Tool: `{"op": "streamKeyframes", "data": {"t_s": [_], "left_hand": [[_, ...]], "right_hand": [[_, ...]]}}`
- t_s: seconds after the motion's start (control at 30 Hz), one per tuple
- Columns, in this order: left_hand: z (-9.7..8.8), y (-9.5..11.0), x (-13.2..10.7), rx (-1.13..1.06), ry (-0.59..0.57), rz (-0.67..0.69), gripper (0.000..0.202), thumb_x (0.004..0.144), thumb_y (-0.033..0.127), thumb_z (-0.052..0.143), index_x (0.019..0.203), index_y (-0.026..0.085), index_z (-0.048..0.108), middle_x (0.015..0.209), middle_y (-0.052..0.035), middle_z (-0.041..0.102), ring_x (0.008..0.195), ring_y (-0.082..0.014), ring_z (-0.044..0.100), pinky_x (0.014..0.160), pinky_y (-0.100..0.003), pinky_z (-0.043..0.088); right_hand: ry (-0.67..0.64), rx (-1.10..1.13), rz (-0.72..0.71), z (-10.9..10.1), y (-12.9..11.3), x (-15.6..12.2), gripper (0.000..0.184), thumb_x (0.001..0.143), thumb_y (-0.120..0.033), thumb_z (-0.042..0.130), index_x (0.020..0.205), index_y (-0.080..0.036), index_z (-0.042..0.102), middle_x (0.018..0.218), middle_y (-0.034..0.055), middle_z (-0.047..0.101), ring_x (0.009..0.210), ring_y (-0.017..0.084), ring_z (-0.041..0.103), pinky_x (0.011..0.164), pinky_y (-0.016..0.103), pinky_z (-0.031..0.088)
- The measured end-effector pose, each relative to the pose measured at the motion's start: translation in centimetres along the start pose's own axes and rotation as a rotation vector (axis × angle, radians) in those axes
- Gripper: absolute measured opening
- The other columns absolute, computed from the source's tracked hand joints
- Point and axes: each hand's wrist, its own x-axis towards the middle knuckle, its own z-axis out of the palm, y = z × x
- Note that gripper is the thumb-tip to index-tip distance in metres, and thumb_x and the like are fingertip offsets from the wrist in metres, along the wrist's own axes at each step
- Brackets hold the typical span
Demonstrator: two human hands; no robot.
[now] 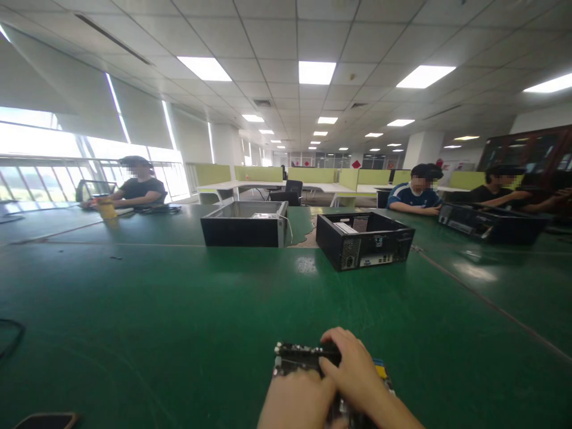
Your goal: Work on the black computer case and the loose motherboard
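Desk: I see a wide green desk [156, 310] filling the lower half of my view, with one seam running across it and another slanting down its right side.
People: three other people sit along the far edge. One person is at the far left [138, 187] and two are at the right [417, 193], their arms resting on the desk.
Grey case: an open computer case [243, 229] stands near the middle of the desk, well away from my hands, with its top off.
Black case: a second open case [364, 238] stands just right of the grey one, turned at an angle with its port panel facing me.
Far case: a third case [491, 223] lies in front of the two people on the right.
Circuit board: the circuit board [297, 354] lies flat on the desk at the bottom centre, right in front of me. It is mostly covered by both hands.
Right hand: my right hand [353, 369] lies on the board with its fingers close together and bent down onto the dark parts. I cannot tell whether it grips.
Left hand: my left hand [297, 399] sits just beside and partly under the right one. Its fingers are hidden, so I cannot tell its state.
Yellow cup: a yellow cup [106, 208] stands by the person at the left.
Phone: a dark phone [44, 420] lies at the bottom left edge.
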Motion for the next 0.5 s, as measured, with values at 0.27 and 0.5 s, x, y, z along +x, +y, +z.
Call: {"op": "streamKeyframes", "data": {"t_s": [0.27, 0.5], "left_hand": [[-5.3, -5.1, 1.8, 0.213, 0.158, -0.105, 0.022, 0.075, 0.025, 0.051, 0.094, 0.027, 0.062, 0.099, -0.0043, 0.061, 0.099, -0.0226, 0.057, 0.08, -0.033, 0.045], [-4.4, -5.0, 2.1, 0.241, 0.109, -0.086, 0.02, 0.077, 0.019, 0.045, 0.086, 0.025, 0.061, 0.09, -0.0038, 0.065, 0.089, -0.0219, 0.061, 0.073, -0.032, 0.044]], "right_hand": [[0.009, -0.025, 0.034, 0.3, 0.2, 0.0, 0.014, 0.065, -0.015, 0.05, 0.077, -0.021, 0.055, 0.08, -0.0004, 0.059, 0.081, 0.018, 0.048, 0.071, 0.028, 0.029], [0.001, -0.013, 0.061, 0.4, 0.4, 0.1, 0.01, 0.065, -0.014, 0.047, 0.072, -0.021, 0.05, 0.075, -0.0006, 0.057, 0.076, 0.017, 0.047, 0.068, 0.027, 0.028]]}}
